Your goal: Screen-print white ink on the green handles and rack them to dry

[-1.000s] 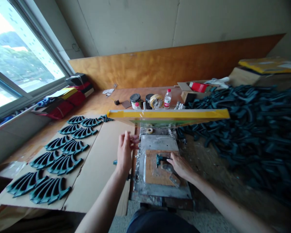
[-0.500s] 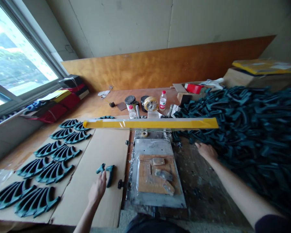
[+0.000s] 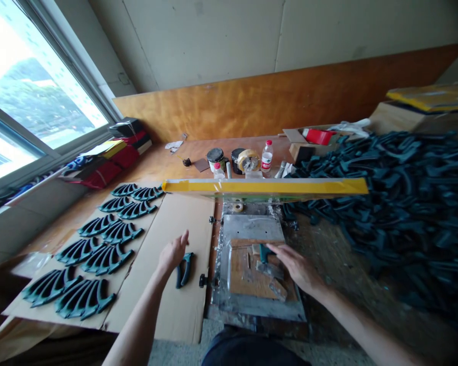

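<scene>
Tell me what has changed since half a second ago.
The left hand let go of its green part, which now lies beside another in a pair on the cardboard. The right hand moved left from the heap to the wooden board, fingertips at a green piece there. The fanned rows stayed as they were.

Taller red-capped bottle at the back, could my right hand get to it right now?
Probably not straight ahead: the yellow-taped frame lies between your right hand and the bottle. Reaching over might work, but that hand is at a dark green part on the wooden board.
</scene>
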`<state>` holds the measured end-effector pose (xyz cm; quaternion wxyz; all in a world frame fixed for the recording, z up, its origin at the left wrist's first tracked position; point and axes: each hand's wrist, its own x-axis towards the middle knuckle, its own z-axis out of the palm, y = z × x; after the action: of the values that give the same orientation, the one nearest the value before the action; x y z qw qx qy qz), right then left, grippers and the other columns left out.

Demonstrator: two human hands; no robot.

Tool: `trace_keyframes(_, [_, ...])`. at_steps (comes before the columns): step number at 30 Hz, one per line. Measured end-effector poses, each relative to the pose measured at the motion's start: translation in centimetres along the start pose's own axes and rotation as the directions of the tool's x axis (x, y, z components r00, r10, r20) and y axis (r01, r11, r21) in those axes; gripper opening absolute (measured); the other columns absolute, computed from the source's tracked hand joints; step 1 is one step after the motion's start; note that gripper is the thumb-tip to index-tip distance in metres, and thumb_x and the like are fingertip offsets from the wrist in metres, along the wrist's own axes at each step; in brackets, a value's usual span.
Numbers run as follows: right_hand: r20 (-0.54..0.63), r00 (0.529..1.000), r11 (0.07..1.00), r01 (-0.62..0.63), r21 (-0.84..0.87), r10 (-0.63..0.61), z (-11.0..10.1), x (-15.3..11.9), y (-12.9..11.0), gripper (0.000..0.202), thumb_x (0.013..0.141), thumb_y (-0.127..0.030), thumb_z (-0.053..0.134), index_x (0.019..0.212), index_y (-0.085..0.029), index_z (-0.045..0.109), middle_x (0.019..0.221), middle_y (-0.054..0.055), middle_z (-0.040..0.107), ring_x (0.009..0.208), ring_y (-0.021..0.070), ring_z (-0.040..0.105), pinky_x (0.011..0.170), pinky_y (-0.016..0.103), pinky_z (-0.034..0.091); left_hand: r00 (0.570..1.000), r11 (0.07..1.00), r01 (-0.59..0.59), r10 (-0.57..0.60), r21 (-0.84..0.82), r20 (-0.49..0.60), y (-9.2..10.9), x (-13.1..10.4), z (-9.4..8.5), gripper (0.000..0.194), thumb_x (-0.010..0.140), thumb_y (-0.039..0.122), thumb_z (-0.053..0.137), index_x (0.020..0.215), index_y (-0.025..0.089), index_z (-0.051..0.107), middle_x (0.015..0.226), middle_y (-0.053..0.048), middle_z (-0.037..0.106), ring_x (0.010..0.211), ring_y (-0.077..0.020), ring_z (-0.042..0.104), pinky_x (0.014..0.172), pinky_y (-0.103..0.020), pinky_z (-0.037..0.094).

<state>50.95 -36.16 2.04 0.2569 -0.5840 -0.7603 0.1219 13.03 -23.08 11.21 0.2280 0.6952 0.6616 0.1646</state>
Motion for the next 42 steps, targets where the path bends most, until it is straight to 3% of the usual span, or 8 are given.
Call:
trace_keyframes(5, [0.120, 0.980, 0.911, 0.191, -0.367, -0.157, 1.7, 1.4, -4.5, 0.048, 0.085, -0.008, 0.047, 0.125, -0.028, 0.062, 0.092, 0.007, 0.064, 0.088, 0.0215, 0.059, 0.084, 0.035, 0.050, 0.969, 0.666, -0.248, 0.172, -0.703, -0.178, 9.8, 2.8, -3.5, 0.070, 0.090, 0.066, 0.015, 0.090, 0.014, 0.063, 0.057, -0.001, 0.055, 0.046, -0.0110, 0.045, 0.047, -0.022, 0.036])
trace_keyframes(8, [0.074, 0.969, 0.813, 0.237, -0.532, -0.235, 1.1, 1.4, -4.7, 0.048, 0.080, -0.006, 0.052, 0.121, -0.028, 0.064, 0.094, 0.007, 0.067, 0.087, 0.0200, 0.061, 0.082, 0.033, 0.052, 0.962, 0.537, -0.274, 0.151, -0.797, -0.229, 11.9, 1.0, -4.8, 0.064, 0.088, 0.067, 0.030, 0.076, 0.014, 0.063, 0.053, 0.000, 0.053, 0.045, -0.0098, 0.044, 0.046, -0.021, 0.035])
trace_keyframes(13, [-0.156, 0.939, 0.647, 0.087, -0.758, -0.308, -3.0, 1.8, -2.2, 0.048, 0.094, -0.025, 0.028, 0.075, -0.013, 0.071, 0.062, 0.003, 0.066, 0.055, 0.0150, 0.058, 0.050, 0.025, 0.052, 0.994, 0.630, 0.004, 0.081, -0.776, 0.070, 6.2, -5.0, -1.7, 0.063, 0.086, 0.066, 0.039, 0.101, 0.014, 0.070, 0.078, -0.004, 0.068, 0.071, -0.0157, 0.059, 0.062, -0.023, 0.045])
trace_keyframes(17, [-0.342, 0.928, 0.867, -0.043, -0.496, -0.149, -5.4, 5.7, -1.2, 0.033, 0.092, -0.031, 0.048, 0.113, -0.011, 0.065, 0.101, 0.011, 0.066, 0.085, 0.0183, 0.065, 0.074, 0.026, 0.054, 0.966, 0.732, 0.158, 0.024, -0.662, 0.257, 0.2, -7.3, 5.0, 0.072, 0.078, 0.062, 0.056, 0.133, 0.016, 0.053, 0.073, 0.000, 0.063, 0.066, -0.0147, 0.056, 0.059, -0.023, 0.042])
trace_keyframes(21, [-0.122, 0.991, 0.957, 0.011, -0.289, -0.048, -3.8, 10.4, -4.2, 0.045, 0.075, -0.025, 0.072, 0.117, -0.017, 0.057, 0.114, 0.012, 0.059, 0.106, 0.0263, 0.056, 0.089, 0.037, 0.049, 0.973, 0.843, 0.136, -0.014, -0.521, 0.231, -1.9, -7.0, 9.2, 0.072, 0.084, 0.054, 0.049, 0.145, 0.018, 0.037, 0.066, 0.004, 0.056, 0.059, -0.0128, 0.051, 0.056, -0.022, 0.038])
trace_keyframes(31, [0.284, 0.852, 0.870, 0.483, -0.100, -0.441, -2.4, 4.2, -6.9, 0.014, 0.080, -0.006, 0.051, 0.077, -0.018, 0.058, 0.076, 0.003, 0.060, 0.076, 0.0184, 0.053, 0.069, 0.029, 0.041, 0.971, 0.882, 0.123, -0.013, -0.455, 0.237, -2.4, -6.9, 9.5, 0.062, 0.086, 0.052, 0.044, 0.138, 0.019, 0.046, 0.078, 0.000, 0.062, 0.066, -0.0151, 0.056, 0.058, -0.023, 0.039])
trace_keyframes(38, [-0.042, 0.848, 0.828, 0.503, -0.249, -0.528, -0.8, 1.9, -6.9, 0.031, 0.085, -0.004, 0.039, 0.098, -0.014, 0.065, 0.094, 0.010, 0.067, 0.093, 0.0208, 0.056, 0.081, 0.034, 0.045, 0.965, 0.814, 0.175, -0.032, -0.553, 0.259, -2.4, -6.9, 9.6, 0.065, 0.085, 0.054, 0.048, 0.139, 0.017, 0.045, 0.066, 0.005, 0.052, 0.056, -0.0113, 0.047, 0.050, -0.021, 0.033])
trace_keyframes(42, [0.022, 0.862, 0.853, 0.504, -0.134, -0.506, -1.4, 1.9, -6.9, 0.023, 0.090, -0.013, 0.043, 0.098, -0.016, 0.065, 0.089, 0.008, 0.067, 0.088, 0.0199, 0.058, 0.081, 0.034, 0.047, 0.966, 0.781, 0.184, -0.030, -0.597, 0.258, -2.4, -6.8, 9.6, 0.068, 0.083, 0.055, 0.051, 0.138, 0.016, 0.046, 0.062, 0.006, 0.048, 0.054, -0.0097, 0.043, 0.049, -0.021, 0.031])
